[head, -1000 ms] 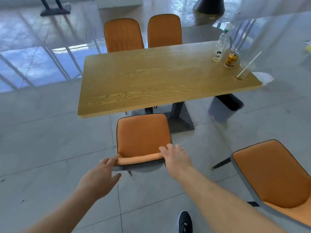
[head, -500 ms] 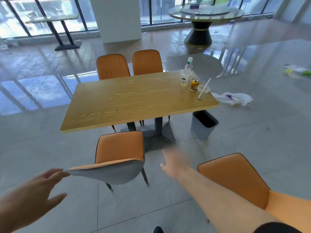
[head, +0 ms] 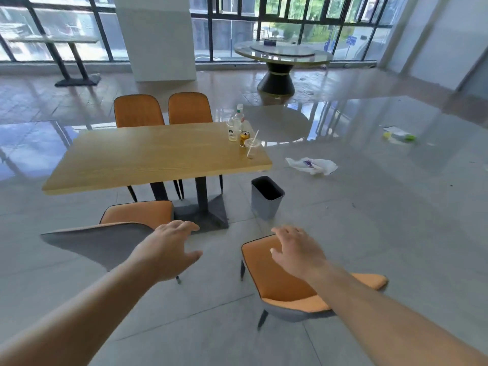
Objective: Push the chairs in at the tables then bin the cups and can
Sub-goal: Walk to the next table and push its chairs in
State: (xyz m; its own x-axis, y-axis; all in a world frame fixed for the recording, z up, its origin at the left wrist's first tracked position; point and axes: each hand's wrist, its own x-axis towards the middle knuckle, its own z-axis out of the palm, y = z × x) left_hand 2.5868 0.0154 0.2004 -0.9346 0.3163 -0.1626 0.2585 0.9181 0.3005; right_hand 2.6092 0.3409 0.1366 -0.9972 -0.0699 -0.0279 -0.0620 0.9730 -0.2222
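A wooden table (head: 148, 159) stands ahead. On its right end are a clear cup with a straw (head: 252, 148), a yellow can (head: 244, 139), a second clear cup (head: 232, 132) and a plastic bottle (head: 239, 114). An orange chair with a grey back (head: 111, 233) sits at the near left, its seat partly under the table. Another orange chair (head: 280, 283) stands away from the table at the near right. My left hand (head: 169, 249) hovers open between the two chairs. My right hand (head: 298, 249) is open above the right chair's seat. A grey bin (head: 266, 199) stands beside the table.
Two orange chairs (head: 163, 110) are tucked in at the table's far side. A white plastic bag (head: 311, 165) and other litter (head: 398, 136) lie on the tiled floor at right. A round table (head: 282, 56) and a white pillar (head: 158, 38) stand near the windows.
Both hands have let go of the left chair's back, which now sits nearer the table. The view lifted and turned right, and my hands moved towards the right chair.
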